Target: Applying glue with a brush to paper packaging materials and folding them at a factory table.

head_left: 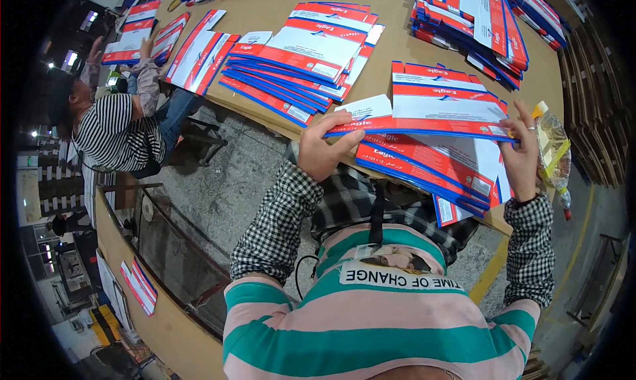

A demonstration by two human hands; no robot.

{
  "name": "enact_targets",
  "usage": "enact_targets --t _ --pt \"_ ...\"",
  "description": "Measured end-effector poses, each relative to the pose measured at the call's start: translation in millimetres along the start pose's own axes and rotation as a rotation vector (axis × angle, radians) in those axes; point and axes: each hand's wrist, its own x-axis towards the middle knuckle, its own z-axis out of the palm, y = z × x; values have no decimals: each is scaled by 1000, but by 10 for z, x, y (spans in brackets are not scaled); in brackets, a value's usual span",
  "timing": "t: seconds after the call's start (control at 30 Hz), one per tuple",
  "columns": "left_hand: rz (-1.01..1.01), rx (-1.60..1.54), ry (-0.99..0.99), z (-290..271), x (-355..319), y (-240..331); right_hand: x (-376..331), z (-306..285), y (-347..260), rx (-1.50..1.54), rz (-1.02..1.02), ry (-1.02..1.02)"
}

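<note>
Red-and-white carton (442, 111) (white lettering (445, 91)) held in both hands (322, 148) (523, 153).

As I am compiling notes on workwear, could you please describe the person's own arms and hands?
Both forearms wear loose black-and-white checked sleeves, gathered near the wrists; above them show the pink and green stripes of a shirt. The left hand and right hand are gloveless; the right has a ring.

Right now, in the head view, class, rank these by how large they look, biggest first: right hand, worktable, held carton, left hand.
1. Worktable
2. Held carton
3. Left hand and right hand: unranked, since they look much alike in size and are turned differently.
</note>
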Motion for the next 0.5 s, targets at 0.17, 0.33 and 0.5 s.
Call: enact_targets --t 0.17,0.33,0.5 --pt "-166 -156 38 -48 79 219 108 -189 -283 25 -56 -34" --pt "-109 -176 65 -10 114 246 239 -147 -313 299 -67 116" --pt "-185 -198 99 58 159 283 287 -90 -431 384 -127 185"
